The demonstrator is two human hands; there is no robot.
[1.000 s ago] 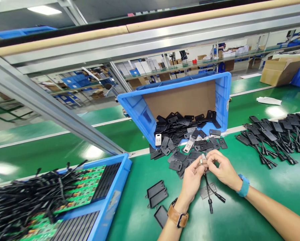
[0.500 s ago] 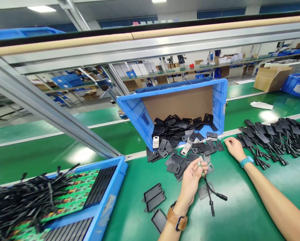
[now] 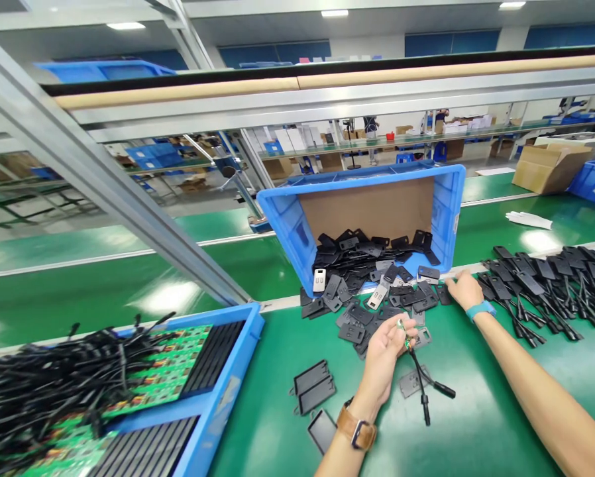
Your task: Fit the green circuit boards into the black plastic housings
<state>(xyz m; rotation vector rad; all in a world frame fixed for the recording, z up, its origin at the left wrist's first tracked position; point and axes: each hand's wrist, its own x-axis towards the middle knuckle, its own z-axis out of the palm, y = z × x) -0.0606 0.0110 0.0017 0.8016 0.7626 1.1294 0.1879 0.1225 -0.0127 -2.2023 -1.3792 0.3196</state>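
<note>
My left hand (image 3: 384, 354) is closed round a small green board with black cables (image 3: 421, 381) dangling from it, held above the green table. My right hand (image 3: 461, 289) reaches out to the spilled pile of flat black plastic covers (image 3: 377, 298) at the mouth of the tipped blue crate (image 3: 287, 225). Its fingers rest on a cover near the crate's right corner; I cannot see whether they grip it.
A blue tray (image 3: 228, 391) of green boards and black cables sits front left. Three black covers (image 3: 313, 391) lie by my left wrist. Assembled black pieces with cables (image 3: 540, 281) lie in a row at right. A slanted metal frame bar (image 3: 103, 185) crosses left.
My right hand let go of the board held in both hands and moved right and forward to the pile of covers. The left hand kept the board and cables.
</note>
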